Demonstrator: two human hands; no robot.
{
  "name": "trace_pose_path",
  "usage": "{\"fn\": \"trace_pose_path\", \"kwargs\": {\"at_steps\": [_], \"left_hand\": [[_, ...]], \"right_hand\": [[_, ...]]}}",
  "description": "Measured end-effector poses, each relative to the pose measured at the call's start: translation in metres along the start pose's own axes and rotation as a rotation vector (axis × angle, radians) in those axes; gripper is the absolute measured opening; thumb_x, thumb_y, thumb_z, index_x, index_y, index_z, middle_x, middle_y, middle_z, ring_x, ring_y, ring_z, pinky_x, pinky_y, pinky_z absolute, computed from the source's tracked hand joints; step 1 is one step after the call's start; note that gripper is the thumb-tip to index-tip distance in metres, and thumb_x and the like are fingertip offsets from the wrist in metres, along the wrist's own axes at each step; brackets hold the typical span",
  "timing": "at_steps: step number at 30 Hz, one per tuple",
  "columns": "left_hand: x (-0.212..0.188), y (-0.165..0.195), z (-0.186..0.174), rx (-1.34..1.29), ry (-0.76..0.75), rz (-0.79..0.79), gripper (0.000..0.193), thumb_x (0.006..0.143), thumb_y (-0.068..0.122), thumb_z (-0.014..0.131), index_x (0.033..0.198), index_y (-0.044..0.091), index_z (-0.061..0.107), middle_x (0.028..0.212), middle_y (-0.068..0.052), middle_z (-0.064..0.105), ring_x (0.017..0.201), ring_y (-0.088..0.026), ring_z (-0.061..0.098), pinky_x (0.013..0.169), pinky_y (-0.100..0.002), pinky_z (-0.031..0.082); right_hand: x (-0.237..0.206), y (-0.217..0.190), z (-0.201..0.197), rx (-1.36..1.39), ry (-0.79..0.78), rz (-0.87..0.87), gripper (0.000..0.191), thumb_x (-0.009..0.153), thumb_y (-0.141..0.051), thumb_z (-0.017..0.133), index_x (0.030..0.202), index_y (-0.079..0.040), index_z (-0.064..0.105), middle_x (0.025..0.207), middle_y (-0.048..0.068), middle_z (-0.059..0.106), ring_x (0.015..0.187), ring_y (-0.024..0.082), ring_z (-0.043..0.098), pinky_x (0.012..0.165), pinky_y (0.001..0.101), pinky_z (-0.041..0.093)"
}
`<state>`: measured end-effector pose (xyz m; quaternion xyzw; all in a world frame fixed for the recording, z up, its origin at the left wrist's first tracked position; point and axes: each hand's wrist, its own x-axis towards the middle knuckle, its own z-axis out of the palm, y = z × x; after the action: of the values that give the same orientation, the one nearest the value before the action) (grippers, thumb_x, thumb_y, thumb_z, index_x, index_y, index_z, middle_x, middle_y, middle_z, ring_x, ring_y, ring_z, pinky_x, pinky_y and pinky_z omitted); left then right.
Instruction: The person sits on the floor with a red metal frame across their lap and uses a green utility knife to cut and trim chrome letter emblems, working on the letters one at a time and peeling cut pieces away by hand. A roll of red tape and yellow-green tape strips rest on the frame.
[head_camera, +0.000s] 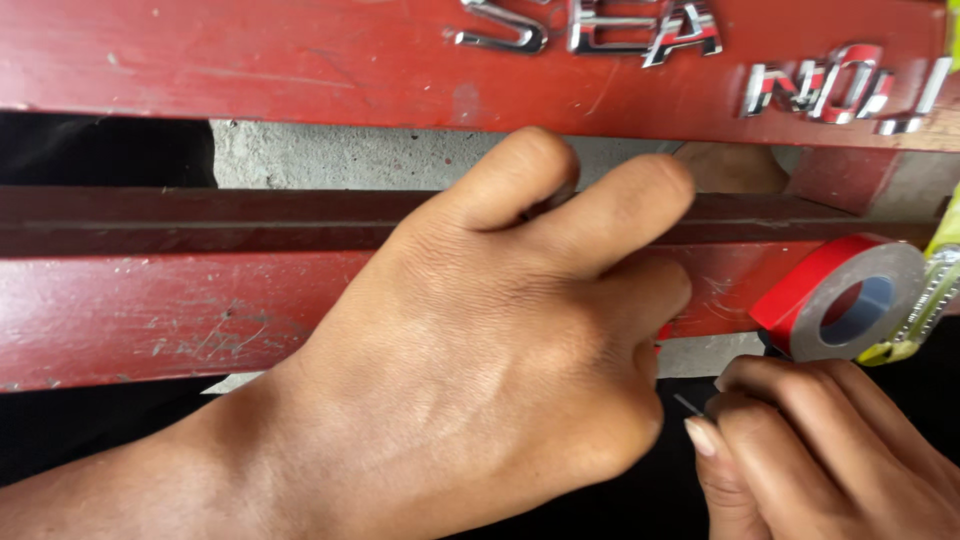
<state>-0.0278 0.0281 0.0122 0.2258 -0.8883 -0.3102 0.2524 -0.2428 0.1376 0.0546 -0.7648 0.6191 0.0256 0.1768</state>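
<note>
Scanning from the left edge across to the right:

Lower red bar: a scratched, scuffed red painted metal panel (150, 320) runs across the view from the left, with a darker recessed strip just above it.

Gap: between the bars a patch of grey concrete (330, 155) shows through, dark shadow to its left.

Upper red bar: a second red panel (250, 60) spans the top; raised chrome letters (590, 25) are fixed to it toward the right.

Left hand: the left hand (500, 350) comes in from the lower left and fills the middle of the view, back of the hand toward the camera. Its fingers (620, 200) curl over the top edge of the lower bar into the gap. The grip is closed against the bar; whether anything small is pinched inside cannot be told.

Far fingers: a bit of skin (730, 168) shows behind the bar in the gap, just right of the left hand's fingertips; whose it is cannot be told.

Right hand: the right hand (820, 450) sits at the lower right, below the bar, fingers bent together. A thin dark sliver shows by the fingertips, too small to identify, so what this grip holds cannot be told.

Tape roll: a roll of red tape (850, 300) with a grey side and hollow core lies against the lower bar's right end, just above the right hand, not visibly touching it.

Yellow-green tool: a yellow-green object (935, 290) lies at the right edge, touching the roll.
</note>
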Motion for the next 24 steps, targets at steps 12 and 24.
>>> {"fn": "trace_pose_path", "kwargs": {"at_steps": [12,24], "left_hand": [[-0.002,-0.005,0.001,-0.097,0.002,-0.015,0.018,0.071,0.029,0.068,0.060,0.015,0.071,0.089,-0.004,0.072,0.121,-0.026,0.051,0.094,-0.041,0.038],[-0.002,-0.005,0.003,-0.050,0.003,-0.064,0.020,0.074,0.027,0.070,0.056,0.018,0.069,0.075,0.000,0.070,0.121,-0.024,0.053,0.098,-0.040,0.038]], "right_hand": [[0.017,0.005,0.001,-0.132,-0.066,-0.245,0.015,0.081,-0.009,0.067,0.092,0.001,0.067,0.097,0.016,0.068,0.086,0.033,0.069,0.079,0.0426,0.057],[0.022,0.013,0.004,-0.089,-0.090,-0.358,0.029,0.072,-0.005,0.064,0.098,0.007,0.068,0.096,0.022,0.067,0.081,0.038,0.067,0.076,0.0461,0.056]]}}
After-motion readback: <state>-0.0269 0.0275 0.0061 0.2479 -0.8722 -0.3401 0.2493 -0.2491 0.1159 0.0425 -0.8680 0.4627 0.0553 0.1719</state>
